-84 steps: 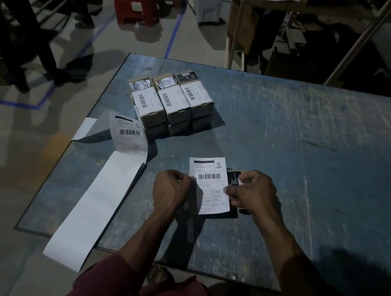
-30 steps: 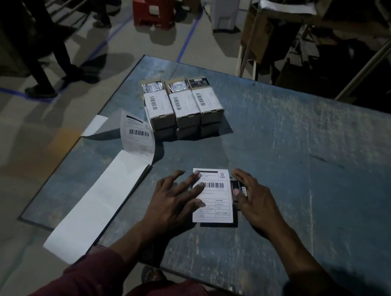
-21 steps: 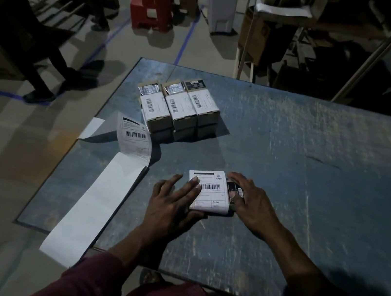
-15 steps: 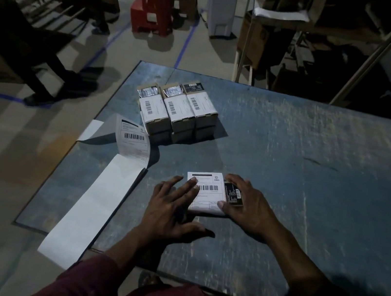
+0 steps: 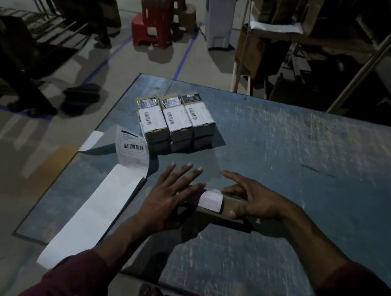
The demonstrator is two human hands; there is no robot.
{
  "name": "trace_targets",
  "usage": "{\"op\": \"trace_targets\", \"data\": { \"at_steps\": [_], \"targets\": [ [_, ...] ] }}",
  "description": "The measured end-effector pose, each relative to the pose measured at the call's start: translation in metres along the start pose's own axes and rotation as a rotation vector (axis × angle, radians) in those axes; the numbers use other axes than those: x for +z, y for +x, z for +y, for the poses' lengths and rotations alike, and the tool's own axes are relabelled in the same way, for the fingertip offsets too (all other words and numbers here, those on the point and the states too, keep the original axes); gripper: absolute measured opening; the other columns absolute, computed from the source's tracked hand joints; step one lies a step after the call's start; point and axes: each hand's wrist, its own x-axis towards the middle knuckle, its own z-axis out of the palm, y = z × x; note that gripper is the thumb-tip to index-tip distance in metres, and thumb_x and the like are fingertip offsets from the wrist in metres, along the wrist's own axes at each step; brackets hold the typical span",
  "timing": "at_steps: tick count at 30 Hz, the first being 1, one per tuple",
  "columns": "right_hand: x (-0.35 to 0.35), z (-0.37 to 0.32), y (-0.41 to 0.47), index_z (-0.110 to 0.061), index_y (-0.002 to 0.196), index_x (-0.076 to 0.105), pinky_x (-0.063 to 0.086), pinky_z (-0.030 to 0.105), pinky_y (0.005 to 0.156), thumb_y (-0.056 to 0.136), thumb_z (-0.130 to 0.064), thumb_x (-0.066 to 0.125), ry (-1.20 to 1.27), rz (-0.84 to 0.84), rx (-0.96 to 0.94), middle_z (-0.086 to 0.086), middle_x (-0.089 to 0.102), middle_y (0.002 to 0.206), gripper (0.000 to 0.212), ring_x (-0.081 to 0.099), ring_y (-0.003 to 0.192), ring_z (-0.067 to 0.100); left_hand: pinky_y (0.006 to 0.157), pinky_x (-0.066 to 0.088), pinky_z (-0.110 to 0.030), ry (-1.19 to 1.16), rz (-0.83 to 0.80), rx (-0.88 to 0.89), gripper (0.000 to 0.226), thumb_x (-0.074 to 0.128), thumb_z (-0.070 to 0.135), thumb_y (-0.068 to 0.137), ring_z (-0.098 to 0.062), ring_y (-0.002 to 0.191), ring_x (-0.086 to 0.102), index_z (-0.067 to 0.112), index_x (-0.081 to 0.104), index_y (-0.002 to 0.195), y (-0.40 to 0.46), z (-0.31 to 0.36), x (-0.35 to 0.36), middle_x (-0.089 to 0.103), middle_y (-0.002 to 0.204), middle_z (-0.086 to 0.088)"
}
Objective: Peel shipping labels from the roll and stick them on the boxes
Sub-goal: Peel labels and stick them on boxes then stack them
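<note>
Cardboard box point(image 5: 215, 208), long and narrow, is seen lying on its side near the front of a worn blue table point(image 5: 314, 166), with a white shipping label point(image 5: 211, 199) wrapped over its top edge and down the near face; the label is partly hidden and its print is too blurred to be read. The left hand point(image 5: 168, 200) is laid flat, fingers straight and spread, pressed against the box's left end and the label's left part; the right hand point(image 5: 255, 199) is curled round the box's right end, thumb on the near face and fingers over the top, so that the box is held steady.

The label appears to be in the course of being smoothed down; a crease or a trapped bubble could be left at the box edge if the paper is pressed unevenly, and a corner could be left lifted if the wrap is not rubbed flat. The box could also be slid away if the right-hand hold is loosened.

Just to the left, a strip of label backing point(image 5: 92, 213) is draped over the table edge, with one printed label point(image 5: 132, 150) curled up from it. Beyond, six stacked boxes point(image 5: 175, 124) seem to be set in three columns, each top one already labelled; whether anything is inside any box cannot be told.
</note>
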Motion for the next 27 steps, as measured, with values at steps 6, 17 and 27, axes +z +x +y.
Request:
{"op": "trace_targets", "data": {
  "at_steps": [6,17,27],
  "targets": [
    [-0.016,-0.041,-0.023,-0.053,0.153,0.022,0.032,0.014,0.110,0.082,-0.034,0.088,-0.117,0.030,-0.088,-0.018,0.032,0.160,0.099,0.037,0.139,-0.008,0.099,0.055,-0.041,-0.176,0.011,-0.026,0.055,0.084,0.024,0.088,-0.021,0.131,0.062,0.014,0.068,0.139,0.016,0.002,-0.028,0.060,0.150,0.001],
    [0.006,-0.054,-0.032,-0.047,0.160,0.014,0.035,0.022,0.110,0.086,-0.030,0.083,-0.623,0.362,-0.325,-0.009,0.043,0.161,0.103,0.050,0.139,0.013,0.110,0.051,-0.031,-0.300,0.088,-0.111,0.076,0.089,0.026,0.086,-0.012,0.143,0.052,0.007,0.053,0.150,0.037,0.013,-0.060,0.043,0.164,-0.002],
    [0.000,-0.049,-0.032,-0.052,0.155,0.027,0.039,0.032,0.115,0.090,-0.019,0.079,-0.518,0.327,-0.337,-0.005,0.040,0.163,0.090,0.045,0.137,0.013,0.106,0.054,-0.031,-0.358,0.186,-0.160,0.053,0.092,0.027,0.082,-0.011,0.133,0.061,0.007,0.074,0.128,0.033,0.012,-0.063,0.060,0.149,-0.005]
  ]
}}
